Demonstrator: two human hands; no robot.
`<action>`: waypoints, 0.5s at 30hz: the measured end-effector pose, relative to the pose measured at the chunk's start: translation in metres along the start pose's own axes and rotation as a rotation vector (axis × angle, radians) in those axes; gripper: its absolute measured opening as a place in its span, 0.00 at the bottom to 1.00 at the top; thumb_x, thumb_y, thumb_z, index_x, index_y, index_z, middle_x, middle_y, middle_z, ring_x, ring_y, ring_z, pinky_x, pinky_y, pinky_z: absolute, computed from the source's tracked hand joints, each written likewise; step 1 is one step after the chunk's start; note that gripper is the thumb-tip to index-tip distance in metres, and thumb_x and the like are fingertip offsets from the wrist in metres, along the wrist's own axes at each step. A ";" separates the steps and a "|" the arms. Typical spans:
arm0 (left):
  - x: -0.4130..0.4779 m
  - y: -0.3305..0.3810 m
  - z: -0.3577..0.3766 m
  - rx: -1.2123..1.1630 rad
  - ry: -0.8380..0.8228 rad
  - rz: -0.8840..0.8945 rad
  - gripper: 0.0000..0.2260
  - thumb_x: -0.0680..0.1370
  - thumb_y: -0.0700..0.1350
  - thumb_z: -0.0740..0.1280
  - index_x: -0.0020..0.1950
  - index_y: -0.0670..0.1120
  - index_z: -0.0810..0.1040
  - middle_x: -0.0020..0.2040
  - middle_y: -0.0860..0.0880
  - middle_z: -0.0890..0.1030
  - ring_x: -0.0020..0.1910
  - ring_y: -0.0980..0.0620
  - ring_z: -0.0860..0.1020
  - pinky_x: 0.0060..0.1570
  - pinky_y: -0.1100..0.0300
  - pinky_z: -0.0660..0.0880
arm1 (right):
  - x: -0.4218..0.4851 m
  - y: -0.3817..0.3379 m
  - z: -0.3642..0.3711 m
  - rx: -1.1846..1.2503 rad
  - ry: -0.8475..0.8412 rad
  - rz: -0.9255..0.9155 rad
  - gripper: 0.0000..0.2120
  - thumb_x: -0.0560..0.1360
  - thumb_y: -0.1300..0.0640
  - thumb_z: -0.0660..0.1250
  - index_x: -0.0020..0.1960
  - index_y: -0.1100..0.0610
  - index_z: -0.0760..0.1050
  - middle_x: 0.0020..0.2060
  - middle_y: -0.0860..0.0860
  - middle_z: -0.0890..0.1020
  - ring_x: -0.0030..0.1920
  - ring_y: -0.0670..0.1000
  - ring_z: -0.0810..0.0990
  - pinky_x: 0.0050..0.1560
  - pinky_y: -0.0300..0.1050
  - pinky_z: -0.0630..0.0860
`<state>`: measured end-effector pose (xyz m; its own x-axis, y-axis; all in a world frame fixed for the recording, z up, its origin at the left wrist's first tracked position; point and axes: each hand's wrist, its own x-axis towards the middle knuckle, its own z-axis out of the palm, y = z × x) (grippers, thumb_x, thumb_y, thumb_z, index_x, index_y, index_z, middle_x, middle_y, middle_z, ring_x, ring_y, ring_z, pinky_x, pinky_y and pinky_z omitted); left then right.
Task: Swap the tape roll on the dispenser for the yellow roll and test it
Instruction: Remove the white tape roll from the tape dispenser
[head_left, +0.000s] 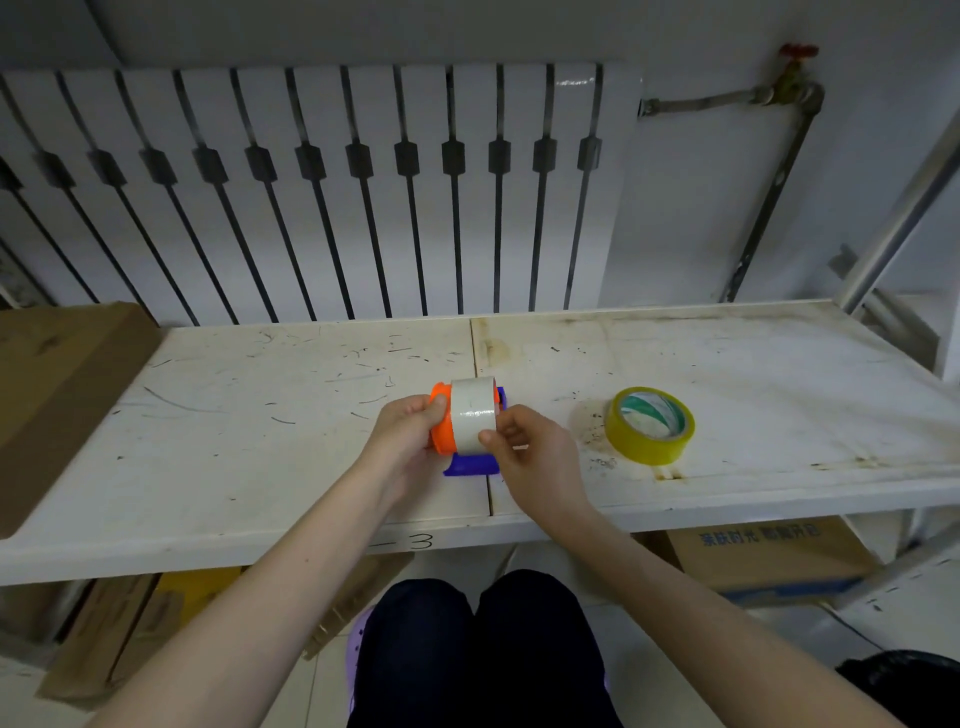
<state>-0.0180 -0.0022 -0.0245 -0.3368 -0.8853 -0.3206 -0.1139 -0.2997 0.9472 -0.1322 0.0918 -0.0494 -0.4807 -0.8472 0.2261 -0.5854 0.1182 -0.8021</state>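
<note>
Near the shelf's (260, 426) front edge, the orange-and-blue tape dispenser (470, 463) is gripped by the left hand (410, 434); its white tape roll (472, 418) is pinched by the right hand (530, 457). The yellow tape roll (649, 425) lies rightward.

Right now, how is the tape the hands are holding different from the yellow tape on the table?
The white roll sits on the orange and blue dispenser, gripped by the left hand and right hand; the yellow roll lies apart on the white shelf, untouched. The white roll stands on edge; the yellow roll lies tilted, showing its green-striped core. The white roll looks wider. Both are round tape rolls.
</note>
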 end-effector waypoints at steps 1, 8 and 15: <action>0.001 0.000 0.001 -0.010 0.028 -0.002 0.07 0.79 0.45 0.63 0.52 0.43 0.76 0.54 0.43 0.79 0.56 0.44 0.77 0.60 0.46 0.75 | -0.001 0.000 -0.001 -0.028 0.001 -0.029 0.04 0.76 0.53 0.67 0.45 0.51 0.71 0.43 0.46 0.78 0.43 0.45 0.76 0.40 0.29 0.71; 0.006 0.005 -0.006 -0.086 0.064 -0.021 0.14 0.79 0.43 0.64 0.62 0.39 0.73 0.56 0.41 0.77 0.53 0.45 0.75 0.54 0.50 0.75 | 0.013 0.008 -0.011 0.032 -0.025 -0.011 0.03 0.76 0.57 0.67 0.46 0.56 0.75 0.41 0.48 0.78 0.42 0.45 0.76 0.39 0.28 0.70; 0.001 0.010 -0.003 -0.263 0.030 -0.131 0.19 0.80 0.41 0.60 0.71 0.42 0.63 0.62 0.42 0.71 0.55 0.42 0.73 0.52 0.47 0.73 | 0.020 0.015 -0.024 0.127 0.167 -0.055 0.04 0.77 0.61 0.64 0.46 0.54 0.72 0.38 0.43 0.75 0.40 0.41 0.74 0.41 0.34 0.71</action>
<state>-0.0169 -0.0070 -0.0149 -0.3069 -0.8421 -0.4434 0.0934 -0.4903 0.8665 -0.1663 0.0893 -0.0433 -0.5576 -0.7520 0.3516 -0.5323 -0.0011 -0.8466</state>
